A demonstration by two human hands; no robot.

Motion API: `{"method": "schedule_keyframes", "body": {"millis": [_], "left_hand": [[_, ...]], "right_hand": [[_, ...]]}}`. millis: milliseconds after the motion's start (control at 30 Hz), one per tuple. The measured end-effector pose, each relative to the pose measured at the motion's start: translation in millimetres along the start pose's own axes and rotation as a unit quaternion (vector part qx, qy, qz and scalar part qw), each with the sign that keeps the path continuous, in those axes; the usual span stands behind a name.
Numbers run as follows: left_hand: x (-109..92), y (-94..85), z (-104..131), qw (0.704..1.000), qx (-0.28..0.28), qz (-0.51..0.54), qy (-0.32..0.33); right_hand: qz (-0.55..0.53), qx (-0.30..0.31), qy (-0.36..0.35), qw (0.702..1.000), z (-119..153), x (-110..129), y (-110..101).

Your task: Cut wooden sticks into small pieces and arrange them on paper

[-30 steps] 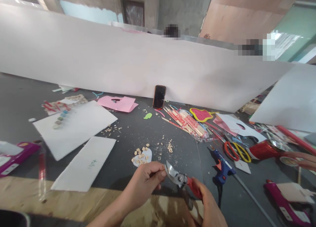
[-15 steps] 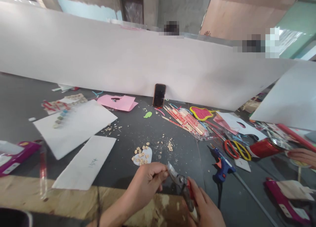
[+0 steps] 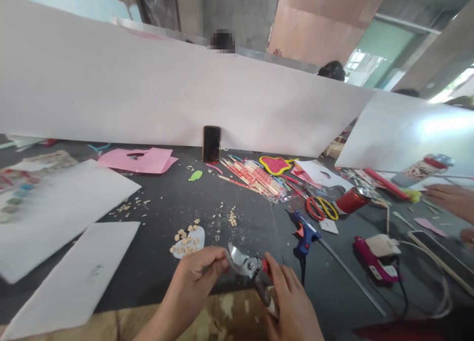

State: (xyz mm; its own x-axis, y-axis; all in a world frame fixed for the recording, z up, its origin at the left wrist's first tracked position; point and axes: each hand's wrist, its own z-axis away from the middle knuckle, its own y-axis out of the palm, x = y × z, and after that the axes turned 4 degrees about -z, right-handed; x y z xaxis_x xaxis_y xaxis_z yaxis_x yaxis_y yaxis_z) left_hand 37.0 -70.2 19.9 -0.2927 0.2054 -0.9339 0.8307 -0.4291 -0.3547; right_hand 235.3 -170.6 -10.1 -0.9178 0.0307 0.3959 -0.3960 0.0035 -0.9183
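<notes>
My right hand [image 3: 294,299] is wrapped around red-handled pruning shears [image 3: 252,266], whose metal jaws point left and stand apart. My left hand [image 3: 196,277] is closed in a pinch right beside the blade; whatever sits between its fingertips is too small to name. Just beyond that hand lies a white heart-shaped cutout [image 3: 200,236] with several small pale cut pieces [image 3: 181,233] on it. More tiny pieces [image 3: 232,216] and crumbs are scattered on the dark tabletop [image 3: 159,252] past the shears.
A blue glue gun [image 3: 306,233], scissors [image 3: 321,208], red can [image 3: 351,200] and magenta power strip [image 3: 375,267] lie to the right. Patterned sticks [image 3: 255,178] lie before an upright phone [image 3: 212,143]. White sheets [image 3: 81,272] cover the left. Another person's hand [image 3: 450,197] reaches in at right.
The view has turned to the right, so the things on the table appear further left. My hands keep the same hold, with the shears' jaws still at my left fingertips.
</notes>
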Motion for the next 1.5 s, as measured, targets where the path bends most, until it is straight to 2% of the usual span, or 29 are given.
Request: {"method": "schedule_keyframes", "body": {"millis": [100,267,400,633,933,1200,1500], "left_hand": [[-1,-2.5,1,0.999,0.044,-0.018,0.010],[-6,-5.3,1,0.996,0.083,-0.004,-0.036],[-8,-5.0,0,0.995,0.079,0.012,-0.051],[-5,-1.7,-2,0.996,0.049,0.003,-0.077],[-1,-1.9,-5,0.999,0.025,0.019,-0.031],[-1,-6.1,-1,0.994,0.071,0.061,-0.055],[-2,-4.2,0,0.993,0.058,0.054,-0.092]], "right_hand": [[0.002,0.008,-0.004,1.000,0,-2,0],[-0.020,0.034,0.003,0.999,0,4,-11],[-0.032,0.044,0.005,0.999,-1,6,-14],[-0.032,0.031,-0.010,0.999,-4,-1,-5],[0.028,-0.028,-0.032,0.999,-8,-8,4],[0.025,-0.001,-0.052,0.998,-9,-10,2],[-0.008,0.040,-0.043,0.998,-10,-9,5]]}}
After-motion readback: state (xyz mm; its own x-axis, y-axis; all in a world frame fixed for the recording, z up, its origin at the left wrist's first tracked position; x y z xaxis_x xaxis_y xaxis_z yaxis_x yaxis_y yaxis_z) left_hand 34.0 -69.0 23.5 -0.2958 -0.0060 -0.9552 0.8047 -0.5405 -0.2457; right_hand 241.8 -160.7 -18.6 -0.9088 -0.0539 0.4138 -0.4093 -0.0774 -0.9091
